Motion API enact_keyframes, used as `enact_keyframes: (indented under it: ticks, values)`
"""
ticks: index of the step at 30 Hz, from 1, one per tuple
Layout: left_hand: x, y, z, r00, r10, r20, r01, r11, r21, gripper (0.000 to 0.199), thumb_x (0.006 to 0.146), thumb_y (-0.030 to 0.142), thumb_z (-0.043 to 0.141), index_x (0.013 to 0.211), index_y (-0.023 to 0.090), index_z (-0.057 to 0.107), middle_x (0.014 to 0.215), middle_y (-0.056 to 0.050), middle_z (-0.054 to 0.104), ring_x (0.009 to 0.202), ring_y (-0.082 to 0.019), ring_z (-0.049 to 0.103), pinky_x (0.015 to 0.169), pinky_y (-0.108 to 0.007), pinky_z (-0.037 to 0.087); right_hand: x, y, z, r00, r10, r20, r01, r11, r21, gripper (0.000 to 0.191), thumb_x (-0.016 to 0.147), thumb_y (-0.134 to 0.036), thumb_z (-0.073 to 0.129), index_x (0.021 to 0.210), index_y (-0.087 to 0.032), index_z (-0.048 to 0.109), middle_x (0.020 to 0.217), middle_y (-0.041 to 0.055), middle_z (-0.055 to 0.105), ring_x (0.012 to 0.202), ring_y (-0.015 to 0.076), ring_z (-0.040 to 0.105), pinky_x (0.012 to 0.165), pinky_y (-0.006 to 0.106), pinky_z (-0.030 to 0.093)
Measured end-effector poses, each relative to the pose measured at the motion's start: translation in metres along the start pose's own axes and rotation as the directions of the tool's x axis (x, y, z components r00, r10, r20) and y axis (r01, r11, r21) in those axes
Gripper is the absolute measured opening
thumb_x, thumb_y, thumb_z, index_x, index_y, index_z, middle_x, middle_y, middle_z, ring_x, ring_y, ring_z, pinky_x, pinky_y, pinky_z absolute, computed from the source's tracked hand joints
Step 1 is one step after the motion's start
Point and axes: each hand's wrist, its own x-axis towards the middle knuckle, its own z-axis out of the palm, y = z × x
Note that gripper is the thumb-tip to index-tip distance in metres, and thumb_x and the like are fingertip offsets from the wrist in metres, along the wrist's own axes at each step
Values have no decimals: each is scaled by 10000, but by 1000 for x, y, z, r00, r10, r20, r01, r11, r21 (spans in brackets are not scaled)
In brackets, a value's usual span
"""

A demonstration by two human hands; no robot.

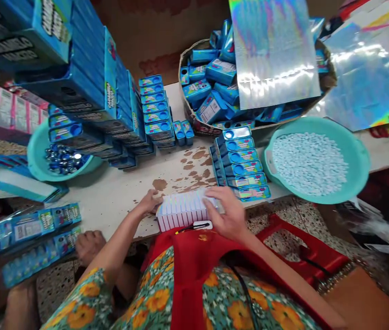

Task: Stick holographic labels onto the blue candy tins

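A row of thin white boxes, pressed side by side, lies at the table's front edge against the red apron. My left hand closes on the row's left end. At the right end, my right hand grips it with the thumb and fingers over the top and side. Just beyond my right hand stand several small blue boxes in rows. More blue boxes are lined up farther back, with two small ones beside them.
A teal basin of pale pieces sits right; another teal basin with blue wrapped pieces, left. Tall blue stacks rise back left. A round carton holds blue boxes under a shiny sheet. Another person's hand is at lower left.
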Motion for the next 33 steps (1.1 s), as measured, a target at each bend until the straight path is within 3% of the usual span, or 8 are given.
enact_keyframes:
  ticks: [2, 5, 9, 13, 21, 27, 31, 33]
  values:
    - [-4, -12, 5, 999, -2, 39, 15, 944, -329, 486, 578, 300, 684, 1009, 169, 502, 572, 69, 512, 503, -109, 521, 507, -219, 424, 4, -1, 35, 961, 83, 264, -113, 989, 99, 120, 854, -205, 522, 958, -213, 582, 909, 40, 614, 864, 163, 576, 769, 312, 470]
    - [-10, -14, 7, 999, 29, 36, -6, 856, -517, 402, 526, 257, 694, 884, 139, 556, 558, 62, 522, 501, -93, 522, 511, -220, 454, 11, 13, 86, 851, 183, 492, -237, 970, 49, 122, 839, -184, 528, 937, -190, 599, 902, 30, 601, 769, 138, 571, 729, 286, 463]
    - [-18, -11, -3, 1000, -31, 1, 25, 793, -609, 292, 520, 229, 709, 763, 116, 594, 591, 5, 608, 537, -111, 572, 535, -242, 497, 16, 27, 142, 773, 170, 612, -162, 984, -69, 217, 813, -123, 532, 1007, -163, 621, 1001, 74, 586, 907, 172, 555, 829, 305, 442]
    - [-24, -8, -8, 996, -76, -47, 28, 760, -650, 239, 505, 203, 733, 685, 120, 599, 554, 5, 609, 514, -105, 563, 501, -231, 497, 12, 25, 177, 713, 152, 685, -50, 985, -167, 329, 812, -131, 539, 1135, -167, 591, 1109, 108, 543, 1037, 219, 488, 907, 340, 404]
    - [-22, -11, -4, 995, -69, -70, 1, 719, -695, 232, 511, 218, 723, 670, 108, 596, 565, -4, 618, 528, -112, 583, 513, -246, 514, -1, 21, 188, 663, 111, 740, 77, 973, -216, 260, 851, -105, 451, 1053, -147, 609, 1069, 113, 568, 1011, 227, 476, 865, 328, 414]
    - [-18, -14, -1, 990, -89, -112, -12, 730, -684, 217, 527, 171, 676, 688, 142, 533, 523, 34, 566, 483, -100, 548, 488, -252, 508, -13, 22, 187, 631, 61, 774, 167, 963, -212, 322, 857, -84, 423, 1147, -152, 545, 1214, 105, 533, 1073, 218, 470, 905, 320, 404]
    - [-15, -16, 2, 987, -97, -129, -15, 741, -671, 210, 538, 176, 669, 688, 150, 524, 534, 39, 550, 490, -97, 545, 507, -254, 507, -14, 22, 185, 653, 23, 757, 194, 961, -197, 252, 863, -130, 463, 1085, -166, 574, 1227, 109, 532, 1060, 227, 474, 895, 348, 405]
    - [-11, -17, 4, 986, -87, -144, -30, 750, -661, 208, 544, 186, 667, 692, 152, 525, 547, 40, 544, 496, -94, 539, 513, -252, 502, -10, 22, 184, 676, 52, 735, 152, 966, -208, 172, 858, -194, 516, 1009, -171, 593, 1126, 111, 580, 1009, 229, 498, 847, 347, 415]
